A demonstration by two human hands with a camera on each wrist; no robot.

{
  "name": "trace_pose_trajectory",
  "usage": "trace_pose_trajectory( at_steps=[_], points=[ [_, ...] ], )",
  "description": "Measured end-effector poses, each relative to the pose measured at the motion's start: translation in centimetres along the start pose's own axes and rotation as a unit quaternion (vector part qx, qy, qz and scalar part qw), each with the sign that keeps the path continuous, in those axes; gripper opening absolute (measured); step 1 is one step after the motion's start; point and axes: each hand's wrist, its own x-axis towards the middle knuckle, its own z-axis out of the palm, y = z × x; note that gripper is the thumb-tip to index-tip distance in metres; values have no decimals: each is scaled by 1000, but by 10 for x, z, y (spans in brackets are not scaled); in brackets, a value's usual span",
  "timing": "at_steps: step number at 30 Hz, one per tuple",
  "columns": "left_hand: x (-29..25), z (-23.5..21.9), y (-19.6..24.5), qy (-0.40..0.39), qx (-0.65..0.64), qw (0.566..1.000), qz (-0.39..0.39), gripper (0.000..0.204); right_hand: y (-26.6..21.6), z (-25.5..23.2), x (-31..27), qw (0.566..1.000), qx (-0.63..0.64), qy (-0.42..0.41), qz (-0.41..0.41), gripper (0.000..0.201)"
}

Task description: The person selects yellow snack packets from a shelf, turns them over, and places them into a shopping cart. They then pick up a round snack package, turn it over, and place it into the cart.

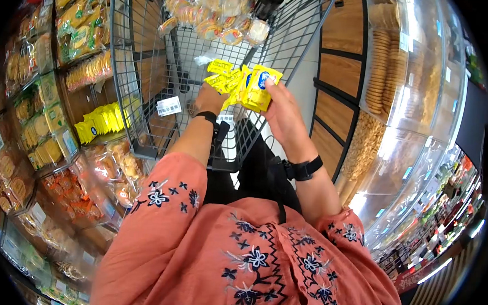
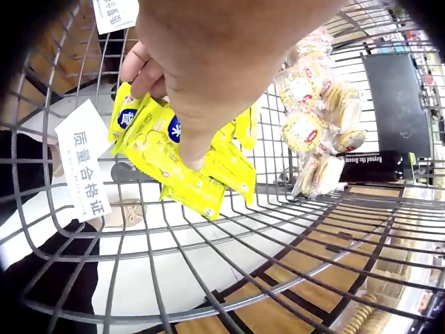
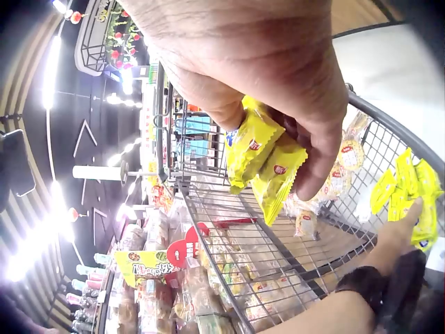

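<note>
My left hand reaches down inside the wire shopping cart and grips several yellow snack packets, its thumb lying across them in the left wrist view. Higher and to the right, my right hand pinches more yellow packets between thumb and fingers. In the right wrist view, two crimped ends of these packets stick out below the fingers. The two bunches overlap in the head view, while the right wrist view shows them apart.
Clear bags of round biscuits lie at the cart's far end beside a dark bottle. Shelves at left hold packaged snacks and a row of yellow packets. Clear bulk bins line the right side. White paper labels hang on the cart.
</note>
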Motion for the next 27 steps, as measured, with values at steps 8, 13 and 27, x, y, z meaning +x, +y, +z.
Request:
trace_pose_trajectory(
  at_steps=[8, 13, 27],
  points=[
    [1, 4, -10, 19, -28, 999, 24, 69, -5, 7, -10, 1000, 8, -21, 2, 40],
    [-24, -31, -33, 22, -214, 967, 135, 44, -4, 16, -22, 998, 29, -52, 0, 38],
    [-235, -277, -63, 106, -668, 669, 308, 31, -7, 155, -65, 970, 30, -234, -51, 40]
  ],
)
